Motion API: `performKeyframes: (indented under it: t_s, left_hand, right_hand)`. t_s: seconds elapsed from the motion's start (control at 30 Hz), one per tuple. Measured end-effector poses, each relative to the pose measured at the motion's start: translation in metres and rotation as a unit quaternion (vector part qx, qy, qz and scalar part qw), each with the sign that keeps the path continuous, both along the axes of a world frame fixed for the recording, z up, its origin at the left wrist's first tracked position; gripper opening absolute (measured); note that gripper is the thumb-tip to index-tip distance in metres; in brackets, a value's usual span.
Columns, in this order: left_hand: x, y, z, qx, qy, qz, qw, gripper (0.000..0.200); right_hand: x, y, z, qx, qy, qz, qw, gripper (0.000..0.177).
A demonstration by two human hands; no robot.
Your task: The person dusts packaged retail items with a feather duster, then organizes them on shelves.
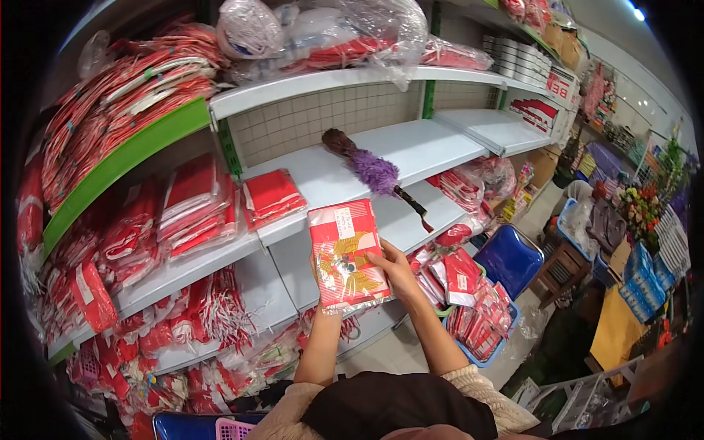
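A flat red plastic-wrapped package point(345, 253) with a white label and gold wing print is held up in front of the shelves. My right hand point(392, 270) grips its right edge, thumb on the front. My left hand point(317, 273) is mostly hidden behind the package's left side, with the forearm rising below it; its fingers do not show clearly. Behind, a purple feather duster point(374, 172) with a dark handle lies across the white shelf point(293, 165). A red packet point(273, 196) rests on that shelf, left of the held package.
Stacks of red and white packets point(194, 205) fill the left shelves. Plastic-wrapped bundles point(352, 37) lie on the top shelf. At the right stand a blue chair point(510, 257), a blue basket of red packets point(480, 319) and a wooden stool point(568, 268). A metal ladder point(587, 400) is lower right.
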State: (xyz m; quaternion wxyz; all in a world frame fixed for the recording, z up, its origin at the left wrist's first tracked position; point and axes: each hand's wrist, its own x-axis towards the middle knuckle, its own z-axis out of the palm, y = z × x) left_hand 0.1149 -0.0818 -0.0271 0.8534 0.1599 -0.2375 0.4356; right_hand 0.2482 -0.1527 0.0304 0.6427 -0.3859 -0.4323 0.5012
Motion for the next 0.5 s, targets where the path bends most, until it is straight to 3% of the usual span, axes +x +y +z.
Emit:
performKeyframes:
  t_s: [0.1,0.13,0.23,0.27,0.33,0.4,0.43,0.5]
  left_hand:
    - [0.008,0.002,-0.001,-0.083,0.199,0.083,0.973,0.058]
    - [0.002,0.007,-0.005,-0.081,0.282,0.093,0.951,0.066]
    - [0.011,-0.002,0.009,-0.075,0.173,0.002,0.982,0.073]
    - [0.008,0.006,-0.006,-0.022,0.206,-0.006,0.978,0.076]
    - [0.019,-0.008,0.006,-0.020,0.282,0.067,0.957,0.080]
    - [0.029,-0.022,0.015,0.005,0.308,0.108,0.945,0.083]
    - [0.033,-0.024,0.014,-0.038,0.333,0.135,0.932,0.084]
    - [0.037,-0.029,0.008,-0.126,0.380,0.188,0.897,0.086]
  right_hand:
    - [0.018,-0.004,0.011,0.022,0.004,0.003,1.000,0.049]
    - [0.027,-0.007,0.021,0.029,-0.049,-0.013,0.998,0.048]
    - [0.045,-0.008,0.036,0.058,-0.147,-0.029,0.987,0.046]
    - [0.048,-0.011,0.042,0.069,-0.185,-0.029,0.980,0.046]
    - [0.046,-0.009,0.047,0.115,-0.297,-0.055,0.946,0.051]
    - [0.028,-0.013,0.053,0.069,-0.383,-0.038,0.920,0.055]
    - [0.017,-0.015,0.059,0.045,-0.420,-0.020,0.906,0.055]
    - [-0.002,-0.006,0.037,0.136,-0.475,0.015,0.869,0.055]
